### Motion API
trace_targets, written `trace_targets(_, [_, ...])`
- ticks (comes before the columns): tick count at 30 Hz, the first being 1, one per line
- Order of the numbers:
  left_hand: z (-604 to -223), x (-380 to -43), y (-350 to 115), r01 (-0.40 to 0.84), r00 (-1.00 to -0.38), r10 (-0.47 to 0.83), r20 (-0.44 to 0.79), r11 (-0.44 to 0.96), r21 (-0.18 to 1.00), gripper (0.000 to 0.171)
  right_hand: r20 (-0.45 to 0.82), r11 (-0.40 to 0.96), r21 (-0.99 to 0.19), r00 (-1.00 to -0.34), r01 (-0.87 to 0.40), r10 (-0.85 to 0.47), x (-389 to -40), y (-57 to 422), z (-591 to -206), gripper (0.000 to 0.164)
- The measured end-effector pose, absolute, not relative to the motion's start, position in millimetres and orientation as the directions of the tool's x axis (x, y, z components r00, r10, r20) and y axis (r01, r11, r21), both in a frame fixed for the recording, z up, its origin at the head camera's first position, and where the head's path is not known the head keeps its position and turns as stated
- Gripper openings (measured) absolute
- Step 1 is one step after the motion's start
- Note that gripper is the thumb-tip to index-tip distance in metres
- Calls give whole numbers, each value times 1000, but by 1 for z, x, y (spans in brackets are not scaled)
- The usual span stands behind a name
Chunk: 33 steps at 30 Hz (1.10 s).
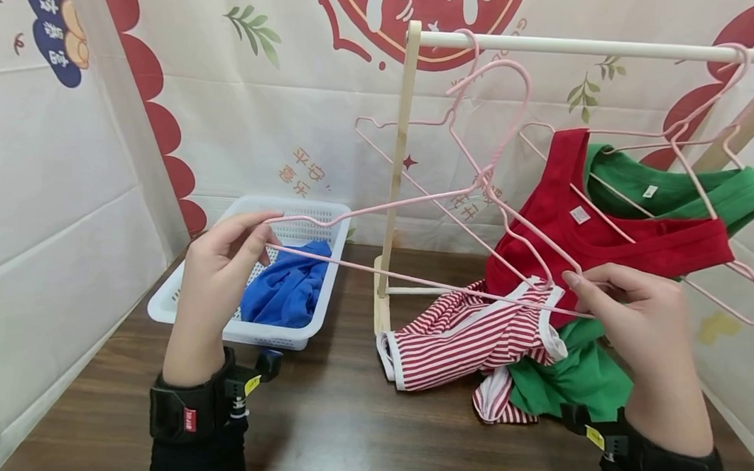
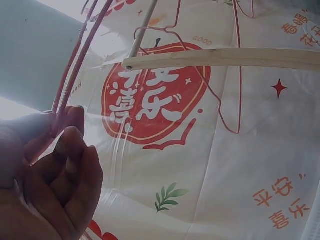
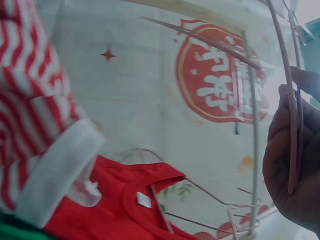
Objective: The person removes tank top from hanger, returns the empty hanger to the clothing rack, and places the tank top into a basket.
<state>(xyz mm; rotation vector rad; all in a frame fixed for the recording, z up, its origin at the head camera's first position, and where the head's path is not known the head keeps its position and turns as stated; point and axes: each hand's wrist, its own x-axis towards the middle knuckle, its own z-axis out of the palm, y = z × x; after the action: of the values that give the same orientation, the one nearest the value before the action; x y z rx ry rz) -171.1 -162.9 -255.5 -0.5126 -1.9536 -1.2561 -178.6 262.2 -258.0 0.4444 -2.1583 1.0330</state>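
Observation:
In the head view a pink wire hanger (image 1: pixel 484 176) is held up in front of a rack, hook upward. My left hand (image 1: pixel 225 263) pinches its left end between thumb and fingers. The opposite end is pinched by my right hand (image 1: pixel 641 327). Both wrist views show the hanger's wires passing through the left fingers (image 2: pixel 75 150) and along the right hand (image 3: pixel 280 135). Below the hanger, a red-and-white striped garment (image 1: pixel 461 346) lies bunched, with green cloth (image 1: pixel 574 381) beside it. The hanger partly overlaps the striped garment in sight.
Pink hangers hang from the rack's white rail (image 1: pixel 585 47), one near the wooden upright (image 1: pixel 401 158). A red tank top (image 1: pixel 664 243) and a green top (image 1: pixel 706 189) hang at right. At left, a white basket (image 1: pixel 331 290) holds blue cloth (image 1: pixel 287 288) on the brown table (image 1: pixel 341 433).

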Motion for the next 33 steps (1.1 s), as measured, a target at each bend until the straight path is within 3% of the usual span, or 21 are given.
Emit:
trace_targets(11, [-252, -187, -155, 583, -747, 59, 663, 539, 609, 43, 643, 569, -691, -738, -445, 204, -179, 273, -264, 11])
trace_targets(17, [-252, -185, -157, 525, -802, 105, 588, 593, 610, 41, 565, 566, -762, -749, -314, 345, -171, 285, -267, 19])
trace_targets(26, [-256, -184, -150, 454, -857, 150, 493, 672, 585, 40, 519, 518, -819, -702, -245, 488, -171, 310, -277, 21])
trace_targets(33, [-266, -187, -138, 456, -859, 176, 480, 689, 563, 37, 491, 460, -855, -657, -239, 572, -181, 325, -280, 19])
